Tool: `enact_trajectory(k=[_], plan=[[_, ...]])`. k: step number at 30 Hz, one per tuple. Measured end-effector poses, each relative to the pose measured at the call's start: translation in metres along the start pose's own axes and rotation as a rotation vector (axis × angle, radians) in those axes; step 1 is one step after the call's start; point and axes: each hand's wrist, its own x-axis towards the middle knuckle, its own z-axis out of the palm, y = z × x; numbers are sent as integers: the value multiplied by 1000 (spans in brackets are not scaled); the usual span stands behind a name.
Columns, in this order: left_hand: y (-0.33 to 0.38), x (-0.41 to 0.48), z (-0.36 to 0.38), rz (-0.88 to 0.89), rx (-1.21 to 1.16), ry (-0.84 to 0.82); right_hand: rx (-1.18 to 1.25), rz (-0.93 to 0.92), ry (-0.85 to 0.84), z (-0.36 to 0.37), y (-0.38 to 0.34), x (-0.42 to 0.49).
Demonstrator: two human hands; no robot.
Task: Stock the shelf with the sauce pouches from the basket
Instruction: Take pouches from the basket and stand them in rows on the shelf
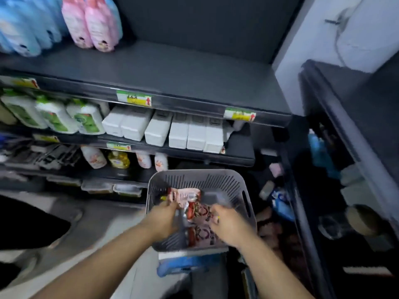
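Both hands reach into the grey basket (216, 180), where the sauce pouches (200, 234) lie in a heap. The left hand (164, 219) has its grip curled on the edge of a pink pouch (185, 196). The right hand (228, 223) lays bent fingers on the red-patterned pouches; blur hides whether its grip has closed. The dark shelf (194, 67) rises behind the basket

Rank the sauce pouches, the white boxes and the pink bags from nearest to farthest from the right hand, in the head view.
1. sauce pouches, in the basket, at the right hand.
2. white boxes, on the middle shelf, ahead.
3. pink bags, on the top shelf, far left.
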Motion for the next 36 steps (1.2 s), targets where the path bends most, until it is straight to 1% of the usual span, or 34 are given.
enact_trajectory(k=[4,8,11,14,17,21,22,24,25,28,29,30,32,33,34,36], plan=[[3,26,19,-85,-178,-33,-4,30,-162,34,24,58],[-6,46,39,-155,-261,-37,60,111,-265,62,53,105],[-14,60,55,-178,-300,-55,225,232,-266,85,79,138],[-19,71,69,-191,-317,-91,265,360,-275,105,95,165],[-20,79,79,-207,-361,-100,370,474,-252,123,105,184],[-21,84,88,-207,-385,-75,478,555,-189,135,109,198],[-22,84,90,-195,-384,-80,483,560,-218,137,111,199],[-24,84,90,-180,-379,-106,449,453,-319,133,113,200],[-26,85,89,-166,-375,-118,469,409,-312,131,113,199],[-27,86,78,-118,-390,-112,648,273,-194,109,104,183],[-27,85,73,-107,-412,-105,643,206,-191,100,97,177],[-26,85,66,-93,-437,-99,576,131,-207,89,91,169],[-23,83,52,-77,-493,-79,363,-37,-206,67,83,154],[-21,83,46,-67,-522,-67,314,-103,-193,54,79,145],[-20,83,41,-52,-553,-59,326,-151,-185,41,76,137],[-12,84,32,-11,-625,-72,444,-164,-165,10,70,118]])
